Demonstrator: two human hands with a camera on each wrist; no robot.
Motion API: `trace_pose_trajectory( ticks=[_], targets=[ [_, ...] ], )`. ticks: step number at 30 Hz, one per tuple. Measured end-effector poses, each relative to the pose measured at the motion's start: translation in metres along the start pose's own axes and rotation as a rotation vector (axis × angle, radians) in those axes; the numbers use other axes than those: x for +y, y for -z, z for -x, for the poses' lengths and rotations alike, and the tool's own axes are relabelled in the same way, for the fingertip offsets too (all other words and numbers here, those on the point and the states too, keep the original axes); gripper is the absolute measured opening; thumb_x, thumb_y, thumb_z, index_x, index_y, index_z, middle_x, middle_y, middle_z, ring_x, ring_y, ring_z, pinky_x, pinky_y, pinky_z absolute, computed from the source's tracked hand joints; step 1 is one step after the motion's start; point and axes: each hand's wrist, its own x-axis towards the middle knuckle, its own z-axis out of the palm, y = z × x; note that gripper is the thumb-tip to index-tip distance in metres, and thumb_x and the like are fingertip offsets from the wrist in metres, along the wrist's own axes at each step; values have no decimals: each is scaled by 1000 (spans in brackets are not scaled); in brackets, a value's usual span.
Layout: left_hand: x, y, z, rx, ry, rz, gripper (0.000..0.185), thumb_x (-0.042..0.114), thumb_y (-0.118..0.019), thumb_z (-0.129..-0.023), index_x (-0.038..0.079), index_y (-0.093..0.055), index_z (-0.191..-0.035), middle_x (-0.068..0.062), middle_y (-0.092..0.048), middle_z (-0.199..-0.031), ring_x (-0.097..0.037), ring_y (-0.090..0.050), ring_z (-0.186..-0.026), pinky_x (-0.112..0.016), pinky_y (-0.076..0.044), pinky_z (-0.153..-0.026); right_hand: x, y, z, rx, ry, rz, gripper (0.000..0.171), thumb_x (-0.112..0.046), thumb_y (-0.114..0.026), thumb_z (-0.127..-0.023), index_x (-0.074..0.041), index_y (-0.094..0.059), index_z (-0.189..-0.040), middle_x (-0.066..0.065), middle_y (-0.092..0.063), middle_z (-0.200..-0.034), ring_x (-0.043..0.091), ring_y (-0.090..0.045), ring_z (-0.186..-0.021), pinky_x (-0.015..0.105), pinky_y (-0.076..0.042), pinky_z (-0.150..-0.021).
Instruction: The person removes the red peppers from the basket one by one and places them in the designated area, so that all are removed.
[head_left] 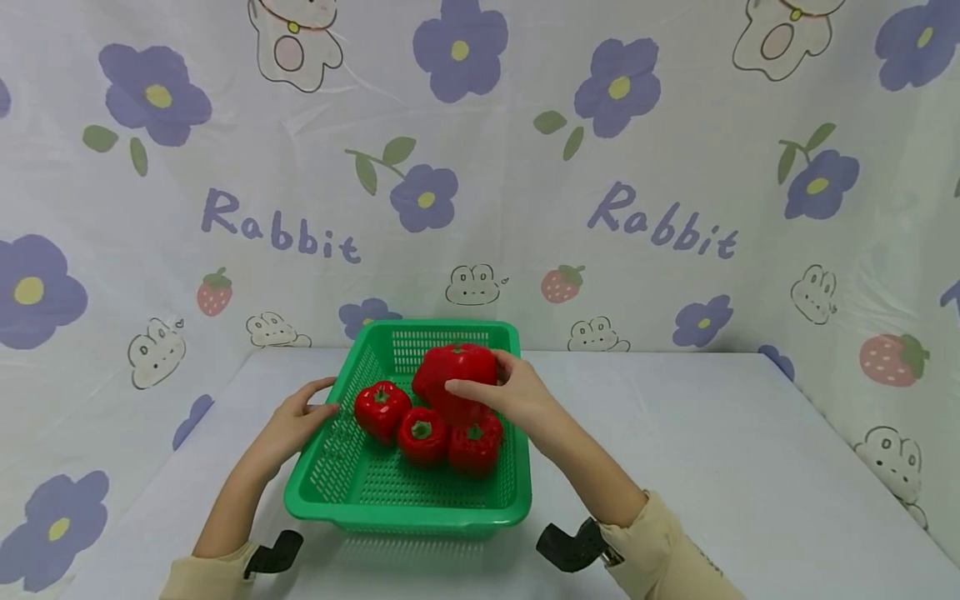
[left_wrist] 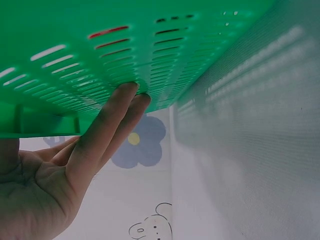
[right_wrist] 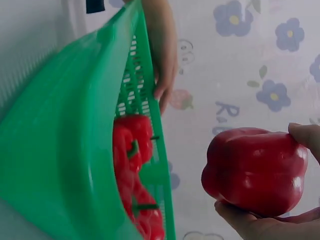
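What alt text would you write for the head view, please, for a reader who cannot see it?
A person's right hand holds a red bell pepper over a green basket containing more red peppers. The left hand touches the basket's side. Around them are a white table and a pale backdrop printed with purple flowers and the word "Rabbit".

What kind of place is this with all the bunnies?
Maybe an indoor corner set up for filming. A white table stands against a hanging sheet printed with purple flowers, bunnies and the word "Rabbit", and black gadgets sit by the beige sleeves.
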Motion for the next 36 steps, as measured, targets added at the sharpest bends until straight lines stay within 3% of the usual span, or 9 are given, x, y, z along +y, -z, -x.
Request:
trace_pose_trajectory(
  ticks=[14,21,36],
  targets=[
    [1,-3,4,14,12,6,59,23,-49,-102,3,-26,-152,-29,-67,-110,-19,-72,-79,-31,-58,-68,26,45,-3,107,12,-72,66,-35,-71,-87,-10,-42,-141,11,-56,-135,29,-52,-125,46,-49,-102],
    [1,-5,8,23,10,-9,58,23,-49,-102,2,-27,-152,-31,-66,-115,-21,-73,-84,-33,-59,-71,43,67,0,182,-23,-112,72,-33,-70,-88,-8,-35,-146,12,-50,-141,30,-47,-129,46,-47,-103],
    [1,-5,8,27,8,-14,58,25,-49,-102,3,-27,-152,-31,-65,-117,-23,-72,-87,-34,-59,-73,80,86,0,290,-85,-164,81,-33,-69,-90,-8,-23,-152,14,-39,-152,32,-37,-138,49,-42,-109]
  ],
)
